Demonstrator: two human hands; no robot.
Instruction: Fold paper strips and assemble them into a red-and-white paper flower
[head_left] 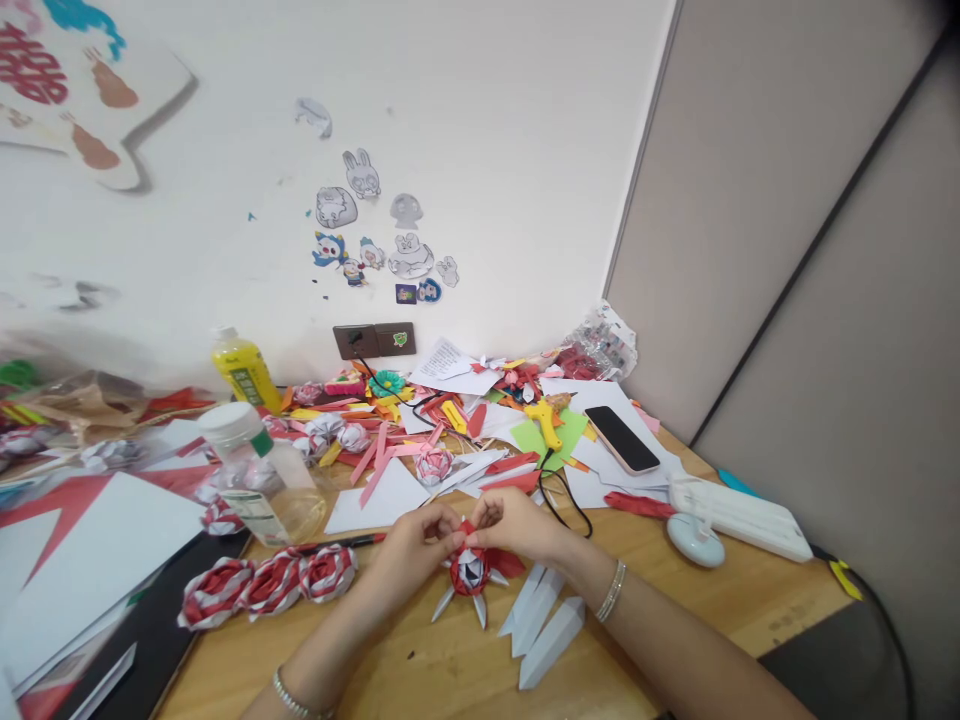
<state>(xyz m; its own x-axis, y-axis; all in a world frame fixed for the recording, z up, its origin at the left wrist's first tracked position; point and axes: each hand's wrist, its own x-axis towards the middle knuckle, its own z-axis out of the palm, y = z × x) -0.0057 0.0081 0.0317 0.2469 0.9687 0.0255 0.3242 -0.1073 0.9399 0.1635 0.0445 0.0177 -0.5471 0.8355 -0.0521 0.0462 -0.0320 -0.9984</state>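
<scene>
The wooden desk (420, 672) spread under everything, heaped with paper toward the wall (510, 150). To the left stood one clear jar (259, 500) with a white lid, and nearer lay one row of three twisted paper rosettes (268, 583), striped red and white. Two hands met near the middle, left hand (421, 537) and right hand (519, 522), the fingers of each pinched together, thumb to forefinger, on the upper edge of one paper flower (471, 572). The flower was between and just below them; whether it touched the desk could not be told. It looked red, layered round a white-and-dark centre, with three slim white points showing along its lower side and one broader red petal at its right. Just right of it lay three folded white paper strips (553, 642) with notched near ends.
</scene>
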